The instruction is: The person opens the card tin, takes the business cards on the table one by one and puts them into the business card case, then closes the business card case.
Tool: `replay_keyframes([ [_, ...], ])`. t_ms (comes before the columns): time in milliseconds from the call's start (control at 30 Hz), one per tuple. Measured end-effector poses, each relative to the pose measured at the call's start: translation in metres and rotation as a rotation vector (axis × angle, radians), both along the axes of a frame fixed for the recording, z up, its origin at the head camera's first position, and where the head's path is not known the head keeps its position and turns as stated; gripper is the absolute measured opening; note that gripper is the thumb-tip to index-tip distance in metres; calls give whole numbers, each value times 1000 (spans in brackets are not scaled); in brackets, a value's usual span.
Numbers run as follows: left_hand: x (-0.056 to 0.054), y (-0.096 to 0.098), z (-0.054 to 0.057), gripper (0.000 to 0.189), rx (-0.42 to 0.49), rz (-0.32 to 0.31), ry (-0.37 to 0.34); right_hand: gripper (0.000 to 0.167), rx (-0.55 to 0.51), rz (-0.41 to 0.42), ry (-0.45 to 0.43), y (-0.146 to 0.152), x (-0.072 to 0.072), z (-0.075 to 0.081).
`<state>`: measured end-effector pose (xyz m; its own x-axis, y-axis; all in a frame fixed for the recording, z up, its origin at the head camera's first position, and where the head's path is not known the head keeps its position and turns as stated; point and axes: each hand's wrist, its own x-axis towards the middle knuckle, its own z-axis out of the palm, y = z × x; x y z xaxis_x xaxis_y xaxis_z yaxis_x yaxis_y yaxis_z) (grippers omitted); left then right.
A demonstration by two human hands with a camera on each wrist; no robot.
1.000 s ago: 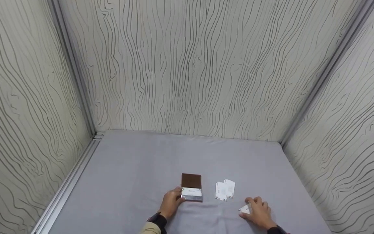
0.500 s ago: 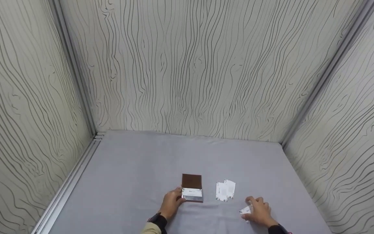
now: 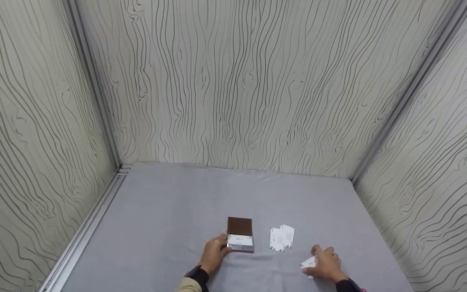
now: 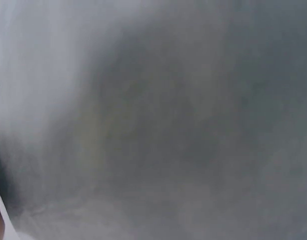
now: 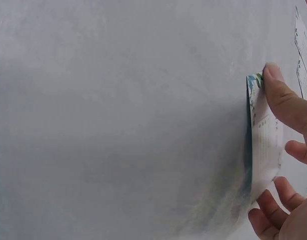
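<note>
A small brown box (image 3: 240, 225) stands with its lid raised, and white printed cards (image 3: 240, 239) show inside it. My left hand (image 3: 213, 253) grips the box at its left side, thumb near the front corner. To the right, my right hand (image 3: 326, 264) holds a white card (image 3: 308, 263) with a leafy printed border, tilted on edge close over the cloth. In the right wrist view the thumb (image 5: 281, 97) is at one end of that card and the fingertips (image 5: 266, 200) at the other. The left wrist view is mostly blurred grey cloth.
Between the box and my right hand lie overlapping white cards (image 3: 281, 237), flat on the grey cloth (image 3: 201, 194). Wood-grain-patterned panels (image 3: 233, 81) rise at the back and both sides. A metal rail (image 3: 85, 229) runs along the left edge.
My right hand has shifted slightly right, and the card in it has turned and shows differently between the fingers. The left hand and the box stay almost where they were.
</note>
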<state>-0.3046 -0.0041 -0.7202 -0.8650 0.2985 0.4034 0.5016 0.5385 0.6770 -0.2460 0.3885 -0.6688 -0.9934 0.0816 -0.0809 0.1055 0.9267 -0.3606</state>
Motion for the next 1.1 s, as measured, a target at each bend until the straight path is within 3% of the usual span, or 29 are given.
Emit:
replay_keyframes([
  [133, 0, -1, 0, 19, 3, -7, 9, 64, -45, 25, 50, 0, 1, 1],
  [467, 0, -1, -2, 20, -4, -10, 30, 20, -57, 163, 202, 7, 1, 3],
  [800, -2, 0, -1, 20, -5, -2, 8, 36, -187, 116, 248, 5, -3, 13],
  [1100, 2, 0, 2, 23, -6, 12, -42, 37, -240, 138, 316, -9, -10, 12],
])
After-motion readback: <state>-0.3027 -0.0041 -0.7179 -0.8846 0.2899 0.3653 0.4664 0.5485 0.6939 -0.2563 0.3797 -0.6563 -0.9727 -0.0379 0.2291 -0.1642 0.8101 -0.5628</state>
